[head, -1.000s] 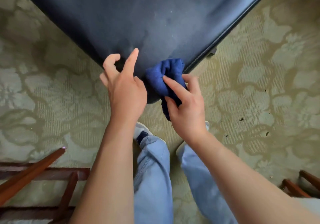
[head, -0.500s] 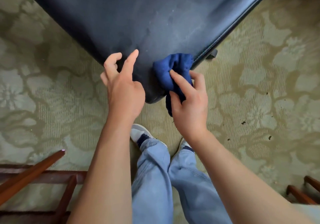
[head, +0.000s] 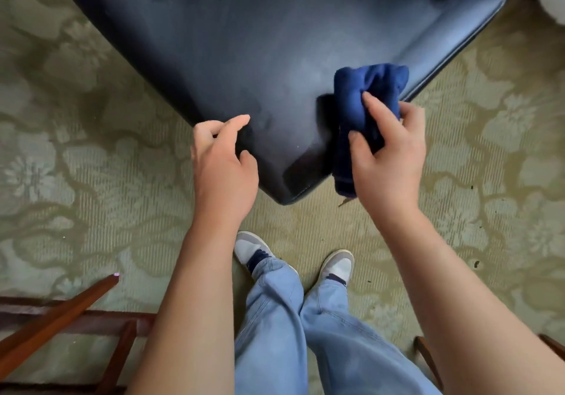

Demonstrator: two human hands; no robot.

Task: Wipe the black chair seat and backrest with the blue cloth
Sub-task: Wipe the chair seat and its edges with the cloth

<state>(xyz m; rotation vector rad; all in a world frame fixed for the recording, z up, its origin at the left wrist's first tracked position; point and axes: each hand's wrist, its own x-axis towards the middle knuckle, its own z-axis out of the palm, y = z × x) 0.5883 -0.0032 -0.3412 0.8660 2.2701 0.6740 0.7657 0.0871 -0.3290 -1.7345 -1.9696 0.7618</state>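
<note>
Cloth first: the blue cloth point(head: 365, 110) is bunched in the right hand point(head: 386, 159), thumb and fingers clamped around it, its upper folds pressed on the black chair seat point(head: 275, 58) close to the edge that runs up toward two o'clock, its tail hanging off that edge toward the floor. The seat fills the top of the view, its rounded corner pointing down to six o'clock — dusty grey smears show across the dark surface. At nine o'clock from the cloth, the left hand point(head: 224, 162) rests at the seat's other edge, holding nothing, index finger stretched onto the surface and the other fingers loosely curled. Below the corner stand two grey-and-white sneakers point(head: 253, 249) under light blue jeans point(head: 275, 327), on a pale green floral carpet point(head: 76, 165). Reddish wooden furniture rails point(head: 58, 318) cross the seven o'clock corner.
</note>
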